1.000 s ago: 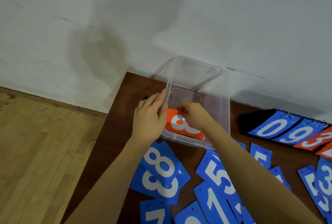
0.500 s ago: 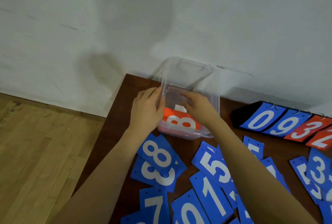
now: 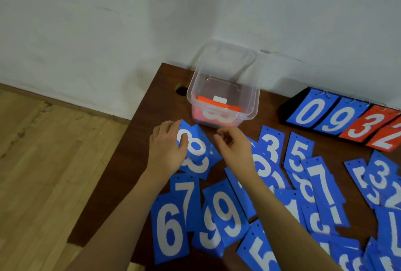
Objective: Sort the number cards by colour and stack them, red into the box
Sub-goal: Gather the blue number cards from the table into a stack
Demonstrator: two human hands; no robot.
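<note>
Left hand (image 3: 166, 149) on flat blue 8 cards (image 3: 196, 151), clear plastic box (image 3: 223, 97) near

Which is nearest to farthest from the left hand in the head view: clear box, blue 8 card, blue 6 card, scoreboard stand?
From the left hand:
1. Blue 8 card: touching, under its fingers.
2. Clear box: just beyond, up and to the right, by the wall.
3. Blue 6 card: toward the person, beside the forearm.
4. Scoreboard stand: far right, by the wall.
</note>
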